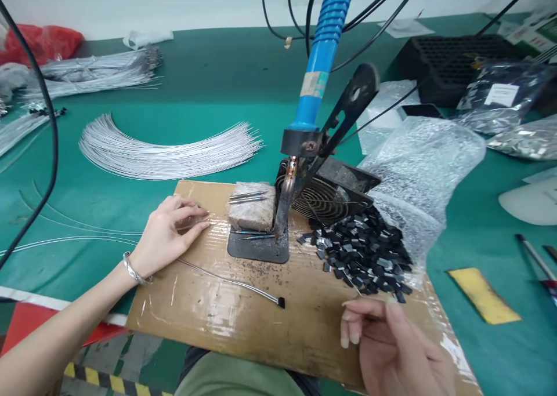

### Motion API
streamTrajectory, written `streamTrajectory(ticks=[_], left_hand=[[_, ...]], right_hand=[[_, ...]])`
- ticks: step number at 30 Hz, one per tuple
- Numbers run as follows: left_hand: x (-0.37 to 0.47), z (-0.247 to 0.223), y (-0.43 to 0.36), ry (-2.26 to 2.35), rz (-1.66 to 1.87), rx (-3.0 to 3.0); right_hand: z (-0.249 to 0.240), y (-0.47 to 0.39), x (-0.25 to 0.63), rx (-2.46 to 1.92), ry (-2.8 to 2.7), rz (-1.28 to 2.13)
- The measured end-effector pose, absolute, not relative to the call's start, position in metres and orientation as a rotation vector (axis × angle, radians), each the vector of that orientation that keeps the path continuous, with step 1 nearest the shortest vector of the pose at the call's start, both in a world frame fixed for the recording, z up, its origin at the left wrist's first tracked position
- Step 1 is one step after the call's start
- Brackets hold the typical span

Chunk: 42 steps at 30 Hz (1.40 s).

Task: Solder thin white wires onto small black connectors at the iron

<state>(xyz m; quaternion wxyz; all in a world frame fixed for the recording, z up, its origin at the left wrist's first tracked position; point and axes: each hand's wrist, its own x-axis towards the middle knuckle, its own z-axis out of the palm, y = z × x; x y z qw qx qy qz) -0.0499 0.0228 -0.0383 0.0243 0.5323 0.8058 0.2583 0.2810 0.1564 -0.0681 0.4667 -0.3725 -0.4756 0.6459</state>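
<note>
My left hand (167, 231) rests on the cardboard's left part, thumb and index fingertips close together; whatever is between them is too small to make out. Thin white wires run under this hand from the left. A pale cable ending in a black connector (281, 302) lies on the cardboard (313, 332), its other end hidden under the hand. My right hand (391, 347) is palm up at the lower right, fingers loosely curled and apart, below a pile of small black connectors (365, 254). Between the hands, a blue-handled soldering iron (319, 60) points down beside a wrapped block (252, 207) bearing thin metallic strands.
Behind the cardboard lies a fanned bundle of white wires (174, 152). A coiled metal stand (322, 199) is by the iron. Bubble wrap (426, 164), a yellow sponge (484, 295) and a black crate (448, 65) are at the right. Black cables hang overhead.
</note>
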Motion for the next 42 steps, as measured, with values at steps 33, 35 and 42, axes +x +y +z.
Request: streamTrajectory(ticks=[33, 35, 42], left_hand=[[-0.148, -0.009, 0.085, 2.397, 1.347, 1.253], [-0.147, -0.006, 0.085, 2.380, 1.396, 1.225], [-0.132, 0.025, 0.066, 2.404, 1.437, 1.275]], right_hand=[[-0.085, 0.159, 0.292, -0.929, -1.190, 1.708], [-0.086, 0.159, 0.291, -0.927, -1.190, 1.709], [-0.083, 0.158, 0.288, -0.945, -1.173, 1.703]])
